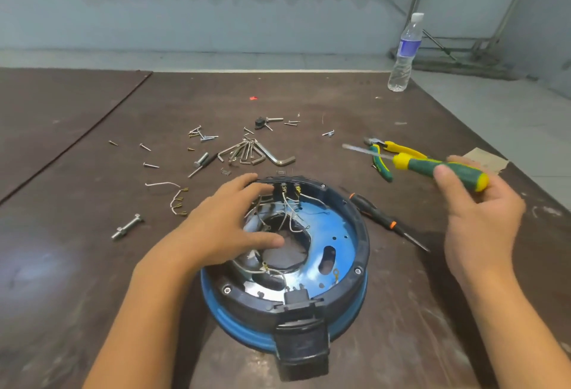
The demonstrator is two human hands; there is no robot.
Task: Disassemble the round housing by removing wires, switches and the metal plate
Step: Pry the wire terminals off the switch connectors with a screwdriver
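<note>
Presently, left hand [230,222] spread open on round housing [340,222] over loose wires [289,212], right hand [475,203] gripping green-yellow screwdriver [432,168], blade blurred, pliers [384,154] possibly beneath, brown table [92,265].

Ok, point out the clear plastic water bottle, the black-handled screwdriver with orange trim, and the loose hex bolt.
clear plastic water bottle [404,55], head view, label
black-handled screwdriver with orange trim [375,214], head view, handle
loose hex bolt [127,227], head view, shank

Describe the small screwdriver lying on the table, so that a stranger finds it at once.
Start at the round blue housing. Just right of its rim lies a slim black screwdriver, untouched. Its orange bands distinguish it from the green-and-yellow screwdriver held by the right hand.
</note>
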